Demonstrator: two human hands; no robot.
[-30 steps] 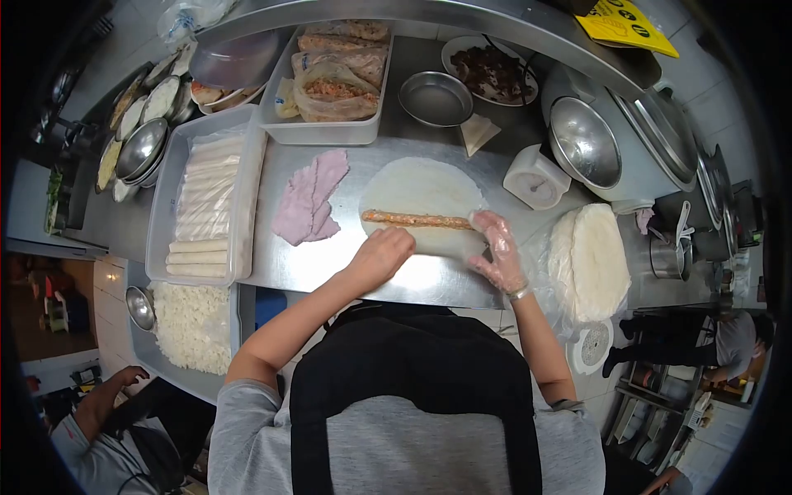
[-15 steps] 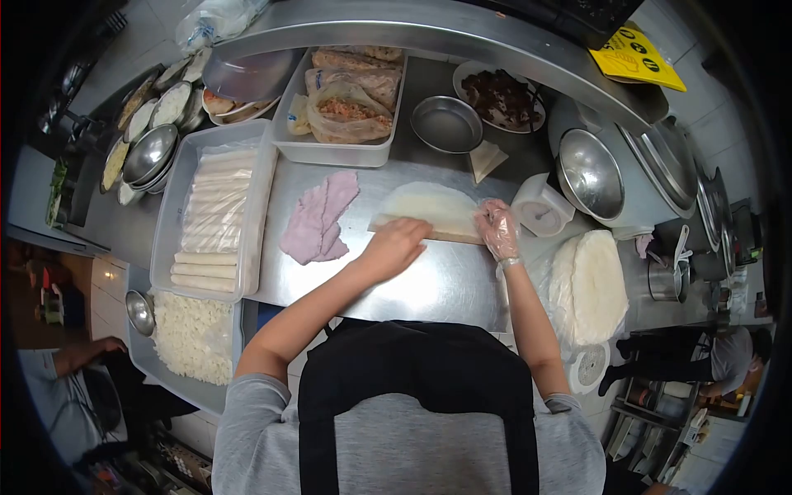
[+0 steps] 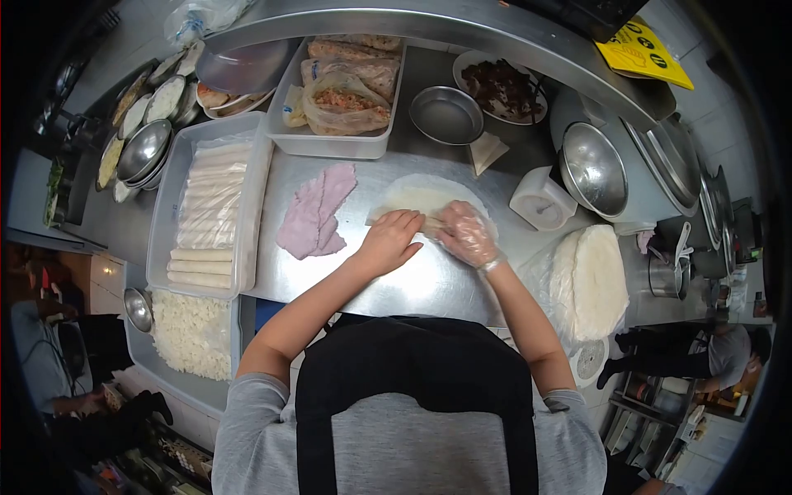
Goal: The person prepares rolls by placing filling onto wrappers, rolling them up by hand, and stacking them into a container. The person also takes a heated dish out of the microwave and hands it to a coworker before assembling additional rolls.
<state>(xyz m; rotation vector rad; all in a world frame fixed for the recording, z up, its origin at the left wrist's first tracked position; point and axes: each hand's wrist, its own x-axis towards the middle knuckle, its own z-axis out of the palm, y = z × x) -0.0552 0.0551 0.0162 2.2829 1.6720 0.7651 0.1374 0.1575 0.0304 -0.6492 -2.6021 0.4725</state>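
Tub (image 3: 254,206) w/ pale rolls (image 3: 200,266) is sitting at L; pink cloth (image 3: 316,210) is lying beside it. L hand (image 3: 391,244) is resting palm-down — fingers extended, unclenched — on partly rolled wrapper (image 3: 417,191), which is lying on steel counter (image 3: 285,276) betw. cloth and dial scale (image 3: 542,200). Gloved R hand (image 3: 468,234) is resting curled over same wrapper — grip unclear. Sheet stack (image 3: 590,280) is lying at R.

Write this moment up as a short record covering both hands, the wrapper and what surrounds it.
left hand: bare, palm down on the roll
right hand: clear glove, fingers curled over the roll
wrapper: near part rolled, far part flat on the counter
to the left: pink cloth, then tub of rolls
to the right: scale, stacked pale sheets
filling: hidden
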